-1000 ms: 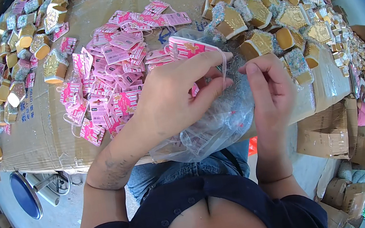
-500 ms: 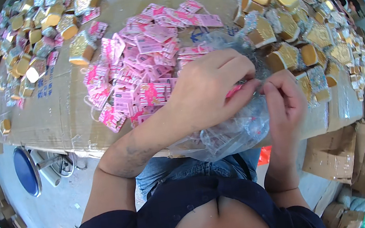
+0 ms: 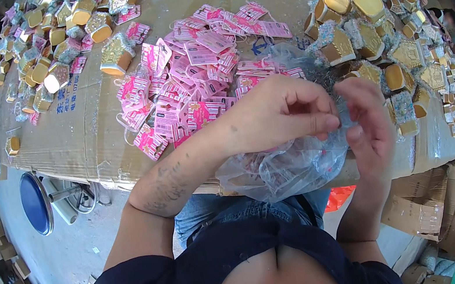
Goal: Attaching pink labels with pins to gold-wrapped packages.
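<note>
Left hand [image 3: 285, 113]: curled, hold unclear
Right hand [image 3: 372, 129]: half-open, hold unclear
Clear bag [image 3: 288, 171]: longest sideways, at near edge
Leftward: flat cardboard [image 3: 87, 130]

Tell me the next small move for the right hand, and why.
Probably bring the right hand's thumb and fingers together beside the left hand's fingertips: they are spread apart, with the left fingertips close by, near the clear plastic bag. I cannot tell whether the left hand holds anything.
</note>
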A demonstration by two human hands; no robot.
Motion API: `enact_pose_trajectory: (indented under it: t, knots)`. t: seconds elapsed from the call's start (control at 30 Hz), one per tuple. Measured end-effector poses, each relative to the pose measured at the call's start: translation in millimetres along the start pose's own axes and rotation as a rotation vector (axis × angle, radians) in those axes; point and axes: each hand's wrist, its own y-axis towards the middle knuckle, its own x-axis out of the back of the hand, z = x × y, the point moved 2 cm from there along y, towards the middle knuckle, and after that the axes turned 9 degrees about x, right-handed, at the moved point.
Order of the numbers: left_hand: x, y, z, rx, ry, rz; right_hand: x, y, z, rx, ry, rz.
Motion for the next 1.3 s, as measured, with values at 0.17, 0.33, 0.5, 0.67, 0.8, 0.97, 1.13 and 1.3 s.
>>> enact_pose_trajectory:
  t: [0.17,0.33,0.5,0.67,0.8,0.97,1.13,1.3]
  knots:
    - [-4,0,4,0.073,-0.058,0.174,7,-9,-7,-0.058,0.152,0.13]
    - [-4,-3,5,0.189,-0.033,0.282,3,-10,1,0.002,0.147,0.188]
    - [-7,-5,2,0.242,-0.029,0.191,4,-9,1,-0.121,0.158,0.131]
    - [-8,0,-5,0.212,0.103,0.102,1,-14,-4,-0.328,0.276,-0.013]
    - [-12,2,-1,0.091,0.226,-0.031,-1,-15,-6,-0.322,0.192,-0.068]
    - [-14,2,-2,-0.148,0.438,-0.1,-4,-15,-2,-0.313,0.1,-0.112]
    - [-15,0,-4,-0.371,0.777,-0.217,-7,-20,-7,-0.27,0.085,-0.144]
    - [-15,0,1,-0.017,0.155,-0.031,-5,-20,-3,-0.164,0.157,-0.173]
